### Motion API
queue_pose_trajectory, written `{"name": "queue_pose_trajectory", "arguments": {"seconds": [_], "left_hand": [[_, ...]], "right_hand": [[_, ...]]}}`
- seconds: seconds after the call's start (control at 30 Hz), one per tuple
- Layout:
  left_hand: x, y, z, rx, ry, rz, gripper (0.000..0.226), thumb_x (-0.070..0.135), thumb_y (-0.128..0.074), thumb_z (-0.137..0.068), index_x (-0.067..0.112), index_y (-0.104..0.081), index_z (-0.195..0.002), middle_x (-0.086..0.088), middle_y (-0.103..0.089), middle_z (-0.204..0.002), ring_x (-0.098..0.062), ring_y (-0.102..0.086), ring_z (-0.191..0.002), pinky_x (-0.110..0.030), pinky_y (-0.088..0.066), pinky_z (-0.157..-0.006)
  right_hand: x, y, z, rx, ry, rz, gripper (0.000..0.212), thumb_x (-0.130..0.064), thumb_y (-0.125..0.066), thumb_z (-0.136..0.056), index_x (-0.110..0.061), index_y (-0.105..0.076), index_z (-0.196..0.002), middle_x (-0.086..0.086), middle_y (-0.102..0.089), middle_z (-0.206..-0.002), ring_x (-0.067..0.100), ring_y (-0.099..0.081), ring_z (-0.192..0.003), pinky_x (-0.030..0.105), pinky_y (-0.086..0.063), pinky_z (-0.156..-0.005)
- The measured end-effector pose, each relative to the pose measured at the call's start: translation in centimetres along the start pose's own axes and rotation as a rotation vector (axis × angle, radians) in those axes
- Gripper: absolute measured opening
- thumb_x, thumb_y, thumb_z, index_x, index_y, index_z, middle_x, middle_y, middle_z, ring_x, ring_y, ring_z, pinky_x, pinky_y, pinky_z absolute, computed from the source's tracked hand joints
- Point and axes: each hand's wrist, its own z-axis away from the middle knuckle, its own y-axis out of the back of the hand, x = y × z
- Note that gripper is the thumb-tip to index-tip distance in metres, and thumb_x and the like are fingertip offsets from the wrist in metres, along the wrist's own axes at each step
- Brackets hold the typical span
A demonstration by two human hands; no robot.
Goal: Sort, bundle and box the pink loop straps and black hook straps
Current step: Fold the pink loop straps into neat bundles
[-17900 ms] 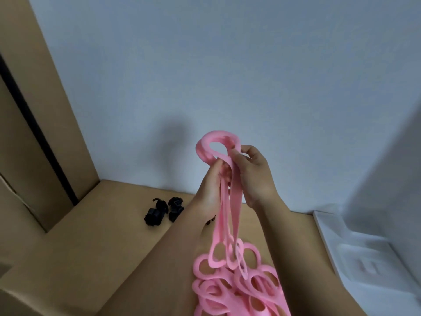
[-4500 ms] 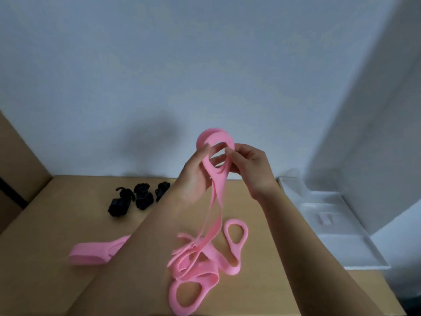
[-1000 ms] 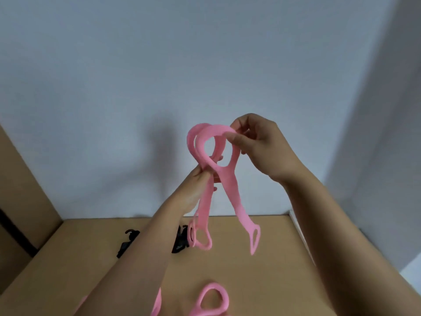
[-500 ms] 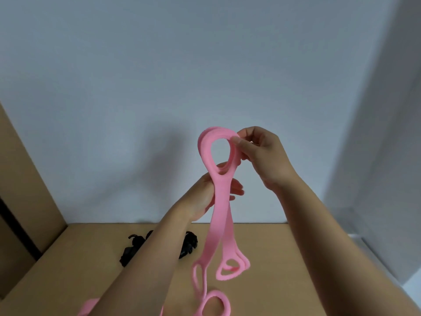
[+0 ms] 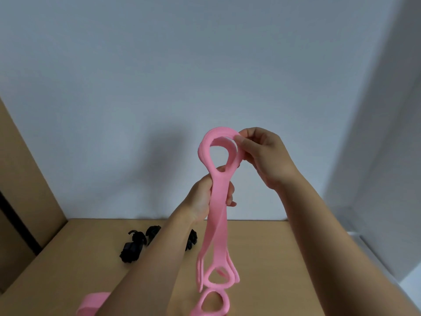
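The right hand (image 5: 264, 156) pinches the top loop of the stacked pink straps (image 5: 217, 213). The left hand (image 5: 204, 197), directly below and nearer the free ends, curls around their stems. The stack hangs near-vertical toward the table (image 5: 68, 258), its lower loops dangling above a loose strap (image 5: 224, 303). Black straps (image 5: 133, 248) lie beyond the left forearm, and a pink bundle (image 5: 93, 303) sits at the near edge.

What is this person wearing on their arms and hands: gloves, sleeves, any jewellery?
Nothing that shows. The left hand and right hand have no gloves, rings or watch, and the left forearm and right forearm are bare to the picture's edge, no sleeve in view.
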Motion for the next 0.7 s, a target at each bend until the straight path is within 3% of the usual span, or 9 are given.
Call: {"name": "queue_pose_trajectory", "arguments": {"seconds": [0.1, 0.23, 0.4, 0.47, 0.57, 0.7], "left_hand": [[0.3, 0.4, 0.0, -0.013, 0.020, 0.019, 0.051, 0.027, -0.045, -0.078, 0.011, -0.056, -0.124, -0.006, -0.056, -0.063, -0.018, -0.054, -0.055, -0.039, -0.049, -0.074], [0.4, 0.9, 0.0, -0.051, 0.040, 0.026, 0.043, 0.024, -0.047, -0.079, 0.010, -0.062, -0.117, -0.007, -0.058, -0.067, -0.021, -0.057, -0.058, -0.041, -0.045, -0.077], [0.4, 0.1, 0.3, -0.056, -0.044, 0.071, 0.040, 0.033, -0.036, -0.089, 0.015, -0.068, -0.104, -0.013, -0.049, -0.061, -0.016, -0.044, -0.047, -0.031, -0.044, -0.059], [0.3, -0.7, 0.3, -0.008, -0.046, 0.085, 0.059, 0.046, -0.020, -0.099, 0.022, -0.073, -0.090, -0.016, -0.044, -0.060, -0.014, -0.037, -0.039, -0.028, -0.035, -0.052], [-0.4, -1.1, -0.1, 0.024, 0.014, 0.100, 0.091, 0.082, -0.010, -0.078, 0.014, -0.068, -0.097, -0.007, -0.040, -0.049, -0.013, -0.034, -0.039, -0.027, -0.031, -0.050], [-1.0, -0.6, -0.5, 0.009, 0.018, 0.014, 0.075, 0.074, -0.021, -0.073, 0.020, -0.063, -0.102, -0.001, -0.038, -0.053, -0.012, -0.032, -0.044, -0.028, -0.031, -0.053]], "right_hand": [[0.2, 0.0, -0.2, -0.008, -0.018, 0.011, 0.010, -0.008, -0.057, -0.091, -0.002, -0.060, -0.084, 0.009, -0.056, -0.071, 0.026, -0.056, -0.065, 0.040, -0.051, -0.075], [0.8, -0.1, -0.2, -0.020, -0.048, 0.017, 0.010, -0.008, -0.058, -0.090, -0.002, -0.060, -0.084, 0.018, -0.058, -0.076, 0.030, -0.055, -0.068, 0.045, -0.049, -0.072], [0.9, -0.7, -0.1, 0.074, -0.061, -0.031, 0.010, -0.008, -0.057, -0.091, -0.002, -0.059, -0.083, 0.012, -0.056, -0.075, 0.023, -0.056, -0.065, 0.042, -0.051, -0.071], [0.7, -0.9, -0.2, 0.103, -0.065, -0.031, 0.011, -0.010, -0.058, -0.091, -0.003, -0.058, -0.083, 0.007, -0.054, -0.069, 0.017, -0.054, -0.058, 0.040, -0.049, -0.063], [0.5, -1.0, -0.3, 0.094, -0.063, 0.034, 0.010, -0.010, -0.058, -0.090, -0.004, -0.058, -0.081, 0.009, -0.054, -0.071, 0.017, -0.052, -0.056, 0.036, -0.046, -0.057], [0.9, -0.7, -0.4, 0.081, -0.090, 0.063, 0.011, -0.010, -0.059, -0.089, -0.006, -0.060, -0.079, 0.013, -0.058, -0.075, 0.024, -0.054, -0.068, 0.045, -0.052, -0.073]]}}
